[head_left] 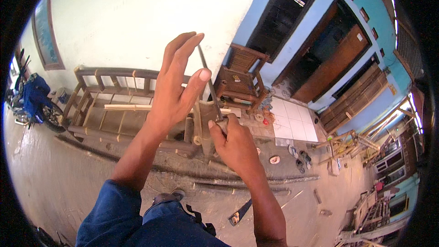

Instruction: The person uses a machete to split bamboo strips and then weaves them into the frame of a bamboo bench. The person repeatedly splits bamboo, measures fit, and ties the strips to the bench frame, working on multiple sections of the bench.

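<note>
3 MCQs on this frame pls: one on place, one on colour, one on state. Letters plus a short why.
1. Where is the parked motorbike?
A. far left, by the white wall
B. on the tiled floor
C. inside the doorway

2. What colour are the person's trousers?
A. red
B. blue
C. white

3. How is the left hand posed?
A. clenched in a fist
B. flat on the ground
C. fingers extended, thumb tip against the thin dark blade

Answers:
1 A, it stands at the left edge of the view beside the white wall.
2 B, the blue fabric fills the lower edge.
3 C, the fingers point up and the thumb presses the blade, whose handle the right hand grips.
</note>
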{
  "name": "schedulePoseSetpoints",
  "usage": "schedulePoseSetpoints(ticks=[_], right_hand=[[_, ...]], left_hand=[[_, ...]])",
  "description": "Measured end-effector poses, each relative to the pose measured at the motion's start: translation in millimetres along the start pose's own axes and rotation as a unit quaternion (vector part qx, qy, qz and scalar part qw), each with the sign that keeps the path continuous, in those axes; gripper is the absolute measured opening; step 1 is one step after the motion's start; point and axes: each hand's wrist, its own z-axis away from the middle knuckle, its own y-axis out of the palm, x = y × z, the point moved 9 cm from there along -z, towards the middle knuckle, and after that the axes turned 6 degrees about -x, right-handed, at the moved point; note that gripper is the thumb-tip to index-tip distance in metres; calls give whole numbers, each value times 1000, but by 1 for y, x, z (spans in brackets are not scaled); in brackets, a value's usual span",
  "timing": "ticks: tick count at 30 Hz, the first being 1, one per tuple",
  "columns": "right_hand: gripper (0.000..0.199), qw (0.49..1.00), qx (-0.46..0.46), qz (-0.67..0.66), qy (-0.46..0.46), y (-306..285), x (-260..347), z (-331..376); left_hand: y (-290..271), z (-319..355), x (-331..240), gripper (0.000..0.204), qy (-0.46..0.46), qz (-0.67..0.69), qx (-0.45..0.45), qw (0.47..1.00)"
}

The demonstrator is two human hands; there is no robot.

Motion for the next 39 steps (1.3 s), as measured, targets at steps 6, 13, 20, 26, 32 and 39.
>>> schedulePoseSetpoints(ticks=[6, 13, 20, 26, 32, 39], right_hand=[[41, 999, 20, 12, -26, -7, 6, -2], [43, 997, 70, 38, 16, -6, 5, -3], [44, 994, 101, 35, -21, -1, 0, 10], [34, 953, 208, -192, 110, 22, -34, 26], [28, 969, 126, -118, 178, -11, -91, 18], [29, 993, -84, 73, 29, -59, -123, -3]], left_hand=[[17, -14, -12, 49, 23, 11, 1, 1000], [-22, -81, -65, 39, 230, -5, -97, 968], [115, 0, -1, 48, -17, -95, 435, 895], [93, 2, -8, 40, 60, 82, 200, 974], [57, 32, -26, 34, 87, -26, 18, 996], [136, 59, -8, 30, 83, 42, 133, 987]])
